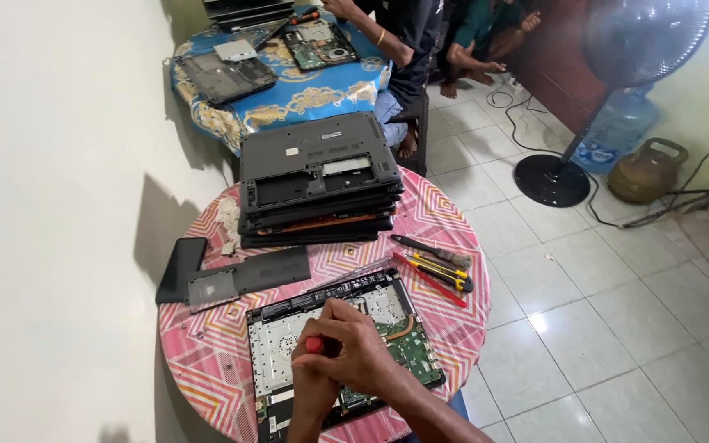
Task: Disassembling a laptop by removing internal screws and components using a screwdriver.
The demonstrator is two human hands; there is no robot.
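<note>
An opened laptop lies bottom-up on the round table with a pink patterned cloth; its silver inner frame and green circuit board are exposed. My right hand hovers over the laptop's middle, fingers curled round a red-handled screwdriver. My left hand sits just beneath it, pressed against the right one, with its fingers hidden. The screwdriver's tip is covered by the hands.
A stack of dark laptops fills the table's far side. A loose cover panel and a black slab lie left; hand tools lie right. Beyond are a blue-clothed table with laptop parts, seated people, a fan, a water bottle and a gas cylinder.
</note>
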